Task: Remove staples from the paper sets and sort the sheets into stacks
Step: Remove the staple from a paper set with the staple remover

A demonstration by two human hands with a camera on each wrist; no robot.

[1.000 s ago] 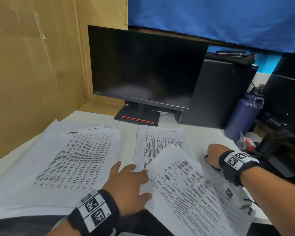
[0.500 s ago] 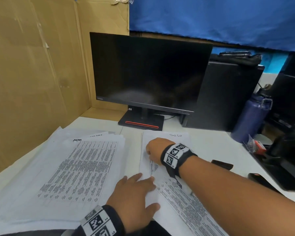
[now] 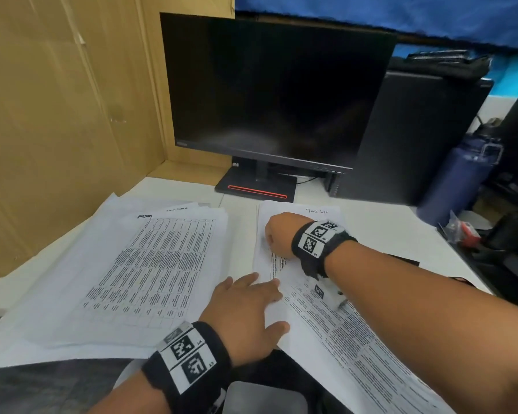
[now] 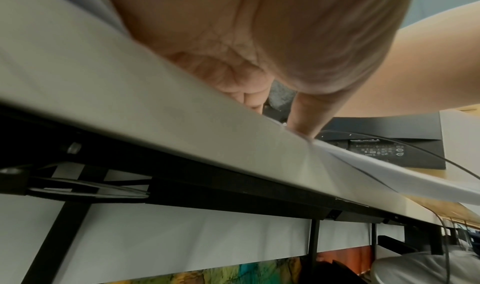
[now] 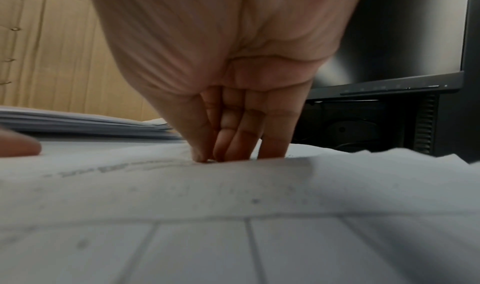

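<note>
Bare desk strip [image 3: 240, 222] between left paper stack [image 3: 150, 264] and right paper set [image 3: 326, 309] runs back to monitor base [image 3: 256, 186]. Monitor [image 3: 269, 85] and PC tower [image 3: 413, 138] block the rear, cardboard wall [image 3: 57, 115] the left. Bottle [image 3: 458, 177] and clutter crowd far right.

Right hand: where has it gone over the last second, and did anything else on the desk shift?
The right hand left the desk's right side, crossed over the angled paper set and now presses its fingertips on that set's far-left corner; whether they pinch anything cannot be told. The left hand stayed flat on the set's near-left edge. The left stack and monitor are unchanged.
</note>
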